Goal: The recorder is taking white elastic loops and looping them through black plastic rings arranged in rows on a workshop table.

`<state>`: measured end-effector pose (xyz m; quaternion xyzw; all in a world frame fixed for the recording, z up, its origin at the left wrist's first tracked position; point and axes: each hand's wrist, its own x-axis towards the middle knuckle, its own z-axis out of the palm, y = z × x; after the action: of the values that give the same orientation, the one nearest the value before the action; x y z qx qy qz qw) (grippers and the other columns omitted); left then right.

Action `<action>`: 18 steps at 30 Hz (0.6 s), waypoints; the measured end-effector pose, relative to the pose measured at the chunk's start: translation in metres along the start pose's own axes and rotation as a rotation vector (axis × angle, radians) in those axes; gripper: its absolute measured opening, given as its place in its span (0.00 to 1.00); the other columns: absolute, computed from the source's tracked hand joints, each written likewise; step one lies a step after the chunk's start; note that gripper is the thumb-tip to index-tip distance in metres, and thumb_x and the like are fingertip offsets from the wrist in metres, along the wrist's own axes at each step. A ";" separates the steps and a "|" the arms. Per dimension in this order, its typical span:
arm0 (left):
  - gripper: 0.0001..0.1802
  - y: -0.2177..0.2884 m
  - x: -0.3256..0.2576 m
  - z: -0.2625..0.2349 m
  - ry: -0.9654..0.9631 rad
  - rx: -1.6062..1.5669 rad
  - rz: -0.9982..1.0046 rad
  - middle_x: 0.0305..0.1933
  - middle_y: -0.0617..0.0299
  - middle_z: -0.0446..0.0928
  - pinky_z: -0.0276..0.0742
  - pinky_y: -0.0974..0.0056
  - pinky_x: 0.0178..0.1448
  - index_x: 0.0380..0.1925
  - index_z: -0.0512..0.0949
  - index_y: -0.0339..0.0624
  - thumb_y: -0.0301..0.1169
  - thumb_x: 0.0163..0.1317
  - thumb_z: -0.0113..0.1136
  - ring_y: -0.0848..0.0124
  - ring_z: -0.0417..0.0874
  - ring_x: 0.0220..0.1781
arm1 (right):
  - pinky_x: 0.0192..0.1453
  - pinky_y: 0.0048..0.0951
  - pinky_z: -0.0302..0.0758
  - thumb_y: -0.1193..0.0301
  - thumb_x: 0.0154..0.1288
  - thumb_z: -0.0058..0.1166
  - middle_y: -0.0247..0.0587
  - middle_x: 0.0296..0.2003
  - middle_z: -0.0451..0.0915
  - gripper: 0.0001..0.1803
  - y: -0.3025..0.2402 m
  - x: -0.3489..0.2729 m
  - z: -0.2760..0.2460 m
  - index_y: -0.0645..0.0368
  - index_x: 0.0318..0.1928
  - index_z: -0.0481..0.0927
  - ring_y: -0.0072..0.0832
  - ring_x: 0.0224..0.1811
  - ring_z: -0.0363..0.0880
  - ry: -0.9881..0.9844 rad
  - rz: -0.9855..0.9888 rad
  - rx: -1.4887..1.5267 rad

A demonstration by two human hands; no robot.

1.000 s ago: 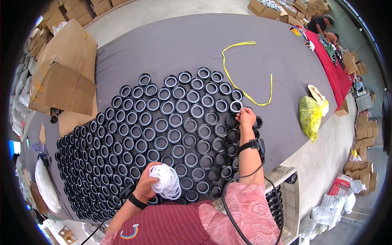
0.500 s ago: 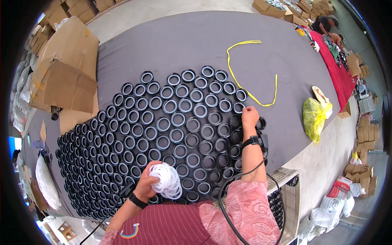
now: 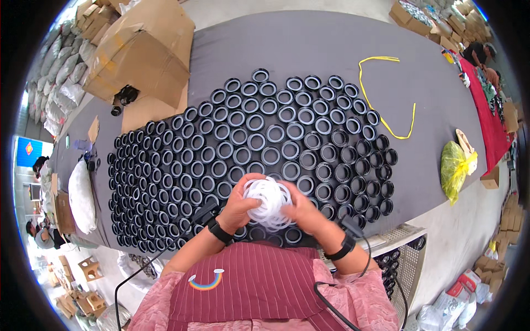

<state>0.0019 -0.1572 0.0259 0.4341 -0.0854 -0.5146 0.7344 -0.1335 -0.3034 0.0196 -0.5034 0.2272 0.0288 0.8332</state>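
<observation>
A loose bundle of thin white plastic rings is in front of my chest, above the near part of the table. My left hand is closed around its left side, the thumb lying over the rings. At the bundle's right edge, my right hand has its fingers bent against the rings; this hand is slightly blurred. Many black round collars lie in packed rows below and around my hands. Most show a pale inner rim, while several at the right look all black.
A grey-covered table bears the collars. A large cardboard box stands at its far left. A yellow strap and a yellow plastic bag lie to the right. A perforated crate with black parts stands by the near right edge.
My right hand has come back from the collars at the right to the white rings. My left hand has brought the bundle toward the middle. The view has shifted left.
</observation>
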 end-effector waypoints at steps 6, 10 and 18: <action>0.32 0.012 -0.036 0.006 -0.073 0.317 0.195 0.57 0.57 0.70 0.68 0.62 0.63 0.56 0.66 0.41 0.16 0.45 0.54 0.67 0.73 0.59 | 0.57 0.32 0.73 0.76 0.51 0.65 0.44 0.53 0.73 0.41 0.003 -0.018 0.072 0.65 0.65 0.60 0.30 0.53 0.75 0.167 -0.134 0.185; 0.36 0.012 -0.065 -0.001 -0.172 0.302 0.328 0.65 0.55 0.62 0.62 0.61 0.68 0.58 0.64 0.40 0.20 0.43 0.56 0.65 0.67 0.65 | 0.57 0.32 0.73 0.81 0.51 0.61 0.43 0.51 0.75 0.35 0.004 -0.038 0.099 0.65 0.62 0.64 0.31 0.52 0.76 0.206 -0.157 0.197; 0.34 0.007 -0.108 -0.003 -0.095 0.602 0.568 0.67 0.55 0.57 0.56 0.60 0.70 0.59 0.66 0.38 0.29 0.47 0.57 0.63 0.60 0.69 | 0.54 0.30 0.75 0.82 0.53 0.58 0.41 0.47 0.77 0.27 0.034 -0.057 0.127 0.65 0.56 0.69 0.28 0.48 0.78 0.257 -0.250 0.175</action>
<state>-0.0404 -0.0649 0.0639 0.5643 -0.3823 -0.2632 0.6828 -0.1496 -0.1684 0.0646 -0.4529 0.2692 -0.1594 0.8349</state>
